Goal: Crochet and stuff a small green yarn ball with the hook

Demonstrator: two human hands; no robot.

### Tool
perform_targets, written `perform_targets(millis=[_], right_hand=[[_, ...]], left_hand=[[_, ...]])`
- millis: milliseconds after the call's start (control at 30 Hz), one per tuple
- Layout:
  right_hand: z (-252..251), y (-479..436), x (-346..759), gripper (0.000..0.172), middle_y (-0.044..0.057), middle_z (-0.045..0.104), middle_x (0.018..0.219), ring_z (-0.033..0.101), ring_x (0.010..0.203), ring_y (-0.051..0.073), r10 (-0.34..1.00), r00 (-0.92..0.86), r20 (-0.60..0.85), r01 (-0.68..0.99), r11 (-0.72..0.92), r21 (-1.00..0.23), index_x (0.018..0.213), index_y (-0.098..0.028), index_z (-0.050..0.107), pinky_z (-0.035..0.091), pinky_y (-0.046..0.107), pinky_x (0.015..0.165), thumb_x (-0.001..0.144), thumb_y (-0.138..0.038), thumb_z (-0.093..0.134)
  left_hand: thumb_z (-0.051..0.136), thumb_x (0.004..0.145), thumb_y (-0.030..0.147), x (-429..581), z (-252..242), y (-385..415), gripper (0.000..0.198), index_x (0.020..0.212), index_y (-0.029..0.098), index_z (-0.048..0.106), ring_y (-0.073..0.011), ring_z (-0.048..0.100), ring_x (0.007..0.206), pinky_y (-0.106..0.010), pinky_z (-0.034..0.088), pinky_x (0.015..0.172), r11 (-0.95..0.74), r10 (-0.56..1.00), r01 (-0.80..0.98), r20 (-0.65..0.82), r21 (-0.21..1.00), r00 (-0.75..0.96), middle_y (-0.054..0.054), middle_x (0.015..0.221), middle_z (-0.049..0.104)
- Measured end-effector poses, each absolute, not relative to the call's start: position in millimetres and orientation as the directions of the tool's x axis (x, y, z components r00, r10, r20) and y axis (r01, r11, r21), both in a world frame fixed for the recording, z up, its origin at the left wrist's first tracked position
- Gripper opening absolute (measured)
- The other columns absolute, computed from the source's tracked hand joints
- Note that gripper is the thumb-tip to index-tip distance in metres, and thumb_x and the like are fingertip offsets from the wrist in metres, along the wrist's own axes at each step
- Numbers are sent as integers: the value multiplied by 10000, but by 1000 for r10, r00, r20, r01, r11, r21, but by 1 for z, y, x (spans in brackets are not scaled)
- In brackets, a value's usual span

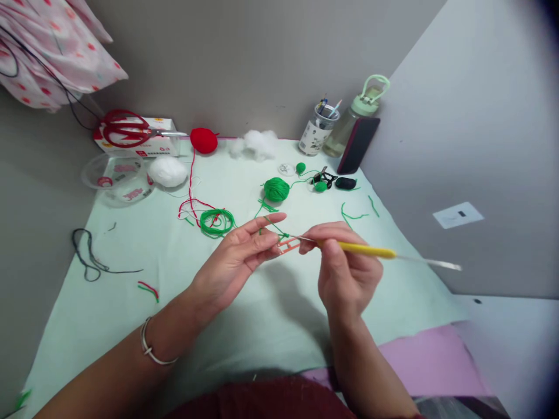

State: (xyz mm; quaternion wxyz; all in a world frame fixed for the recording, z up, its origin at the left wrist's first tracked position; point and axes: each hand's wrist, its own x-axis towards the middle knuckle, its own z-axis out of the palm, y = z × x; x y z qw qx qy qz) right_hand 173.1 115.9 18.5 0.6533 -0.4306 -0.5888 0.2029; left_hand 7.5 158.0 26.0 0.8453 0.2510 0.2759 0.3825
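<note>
My left hand [238,259] pinches a small orange plastic clip [288,247] with green yarn looped over its fingers. My right hand [347,270] grips a yellow-handled crochet hook [371,251], its metal tip touching the green yarn at the clip. The strand runs back to a green yarn ball [276,189] on the pale green cloth [131,273]. Both hands hover just above the cloth, close together.
A green yarn coil [217,222] tangled with red yarn, a red yarn ball [203,140], a white ball [168,171], stuffing [255,144], red scissors [124,131] on a box, a pen cup [318,131], a water bottle [356,116], a phone [358,145] and small green pompoms [320,186] lie farther back.
</note>
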Motion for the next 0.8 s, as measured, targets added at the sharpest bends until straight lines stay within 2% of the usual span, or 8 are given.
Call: perform_targets(millis=[33,100,200,333,600,700,800], right_hand=[[20,118,173,206,38,725,907,688,727,163,804,250,539,132,523,-842,1048,-262,805,600,329,635,1052,-223,603],[21,120,171,182,45,753,938,706,771,174,855,245,457,23,467,-884,1012,-261,814,604,326,629,1042,-253,634],[19,121,168,163,50,796,1017,719,822,174,879,210,428,32,431,-902,1032,-269,826,624,320,649,1027,-250,665],[19,119,167,176,25,774,934,682,714,141,862,231,452,67,449,-891,1034,-270,826,614,308,622,1036,-233,654],[20,118,165,210,43,775,964,710,801,176,786,233,572,242,523,-817,1051,-265,821,609,333,660,1018,-156,644],[20,119,169,180,39,770,942,694,731,159,797,278,536,184,503,-844,1024,-264,828,592,326,629,1020,-196,661],[20,122,174,147,30,759,892,683,677,142,858,303,415,-12,439,-899,972,-255,833,588,309,609,1014,-265,693]], left_hand=[[887,847,236,8,26,158,370,1209,228,814,-83,632,762,-234,507,855,553,805,-511,-264,658,531,39,767,674],[897,832,234,9,26,157,395,1217,252,811,-103,660,805,-252,507,881,500,832,-492,-237,713,501,41,769,669],[898,836,261,11,22,157,401,1225,286,808,-133,691,893,-288,507,929,437,853,-432,-211,789,478,21,859,713],[892,846,286,12,20,158,367,1205,294,816,-107,650,864,-253,506,844,359,892,-407,-180,840,414,24,918,709],[911,826,273,12,25,158,526,1317,220,728,-106,695,791,-243,532,827,409,877,-424,-221,808,426,43,781,728],[927,802,268,9,28,161,480,1246,204,755,-97,702,758,-233,540,811,448,868,-461,-250,766,428,49,774,724],[909,816,259,8,28,163,371,1163,199,793,-95,709,763,-233,547,820,447,873,-488,-245,750,422,48,783,701]])
